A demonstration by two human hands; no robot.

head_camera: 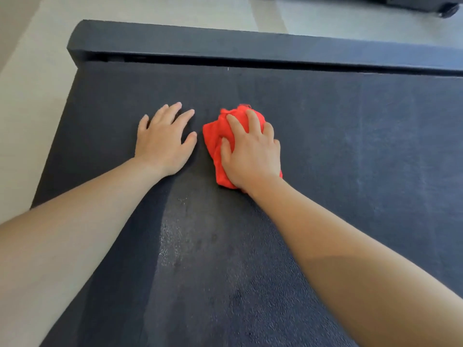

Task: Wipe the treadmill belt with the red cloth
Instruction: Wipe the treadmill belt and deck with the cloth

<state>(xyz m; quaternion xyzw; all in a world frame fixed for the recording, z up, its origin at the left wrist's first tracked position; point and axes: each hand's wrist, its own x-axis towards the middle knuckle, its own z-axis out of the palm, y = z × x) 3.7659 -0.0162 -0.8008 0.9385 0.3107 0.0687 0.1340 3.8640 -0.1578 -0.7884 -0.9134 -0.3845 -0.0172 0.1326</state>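
Right hand (pixel 253 156) presses bunched cloth (pixel 215 136) onto dusty dark belt (pixel 350 146); left hand (pixel 164 144) flat, empty; pale floor (pixel 30 96) beyond.

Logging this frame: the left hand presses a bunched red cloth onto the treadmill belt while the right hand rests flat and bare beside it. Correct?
Not quite: the hands are swapped. In the head view the right hand presses the bunched red cloth onto the treadmill belt, while the left hand rests flat and bare beside it.
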